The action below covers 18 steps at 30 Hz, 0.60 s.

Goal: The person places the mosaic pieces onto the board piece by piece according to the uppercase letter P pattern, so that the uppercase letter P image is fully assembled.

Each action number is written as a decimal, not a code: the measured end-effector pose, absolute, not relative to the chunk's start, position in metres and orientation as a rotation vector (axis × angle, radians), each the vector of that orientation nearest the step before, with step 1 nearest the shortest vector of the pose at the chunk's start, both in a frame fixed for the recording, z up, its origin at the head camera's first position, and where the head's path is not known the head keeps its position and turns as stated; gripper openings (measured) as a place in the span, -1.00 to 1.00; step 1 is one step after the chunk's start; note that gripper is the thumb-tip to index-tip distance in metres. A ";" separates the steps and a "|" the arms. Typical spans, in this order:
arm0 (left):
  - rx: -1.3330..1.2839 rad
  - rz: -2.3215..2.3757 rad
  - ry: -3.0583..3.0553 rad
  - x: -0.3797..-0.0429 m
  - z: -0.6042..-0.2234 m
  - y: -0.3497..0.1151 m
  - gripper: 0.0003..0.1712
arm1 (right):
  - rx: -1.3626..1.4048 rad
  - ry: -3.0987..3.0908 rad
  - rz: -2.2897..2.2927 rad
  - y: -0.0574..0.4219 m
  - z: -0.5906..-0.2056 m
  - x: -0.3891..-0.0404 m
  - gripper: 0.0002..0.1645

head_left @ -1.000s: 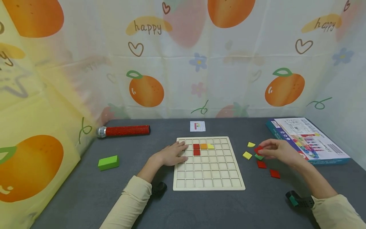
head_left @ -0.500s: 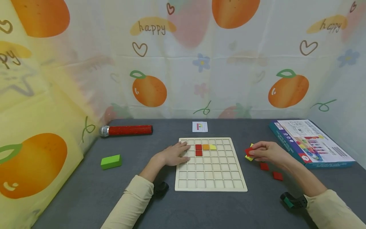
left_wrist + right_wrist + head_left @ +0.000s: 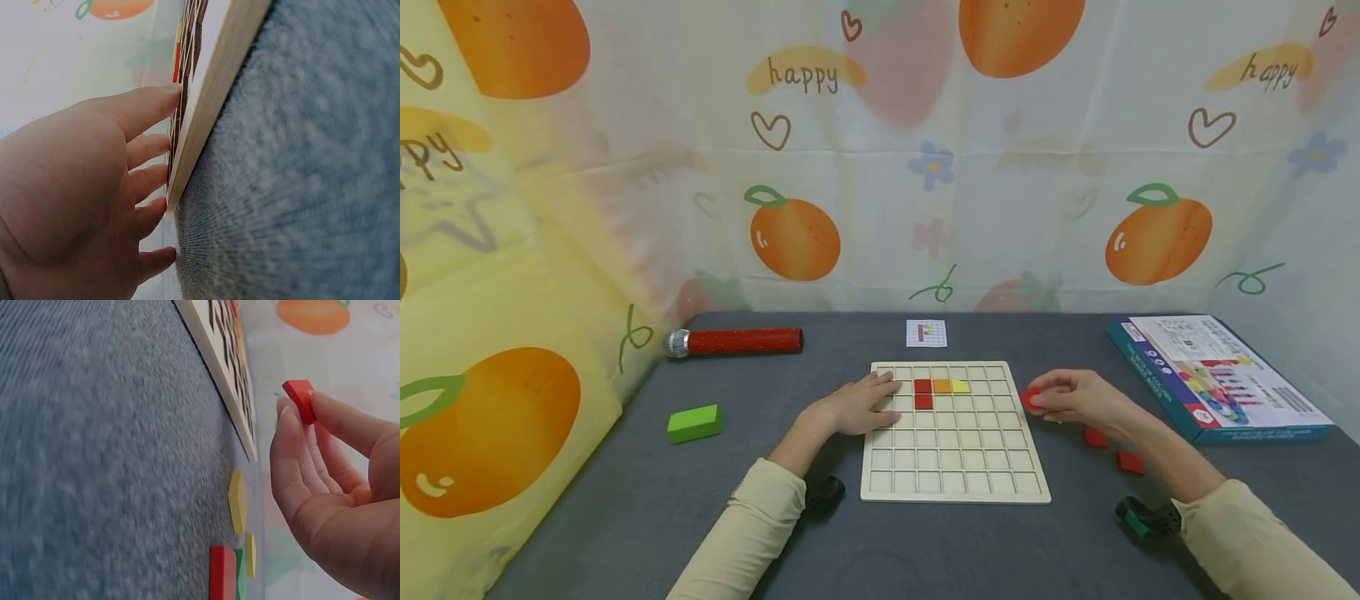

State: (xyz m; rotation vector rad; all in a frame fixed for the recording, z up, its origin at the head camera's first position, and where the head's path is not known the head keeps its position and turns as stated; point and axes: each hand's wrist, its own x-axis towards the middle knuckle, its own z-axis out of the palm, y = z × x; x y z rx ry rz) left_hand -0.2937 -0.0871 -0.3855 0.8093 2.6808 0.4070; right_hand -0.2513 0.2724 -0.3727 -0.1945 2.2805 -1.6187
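Between thumb and fingers my right hand (image 3: 1075, 400) pinches a red square tile (image 3: 301, 400), raised just off the right edge of the wooden grid board (image 3: 955, 462). My left hand (image 3: 853, 406) rests with spread fingers on the board's left edge; in the left wrist view its fingertips lie along the rim. Set in the board's upper cells are two red tiles (image 3: 922, 402), one above the other, then an orange tile (image 3: 942, 386) and a yellow tile (image 3: 960, 387) in the same row as the upper red one.
Loose red tiles (image 3: 1131, 462), a green tile (image 3: 239, 573) and yellow tiles (image 3: 237, 502) lie right of the board. A printed pattern card (image 3: 927, 333) lies behind it. A flat box (image 3: 1221, 375) is at right, a red microphone (image 3: 737, 342) and green block (image 3: 695, 423) at left.
My right hand has carried the red tile left, from above the loose tiles to the board's right edge. My left hand stays on the board. The head view has shifted slightly.
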 end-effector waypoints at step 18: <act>0.791 0.399 2.686 -0.294 -0.386 -0.086 -0.30 | -0.205 2.245 -1.591 0.236 -0.376 -0.262 -0.49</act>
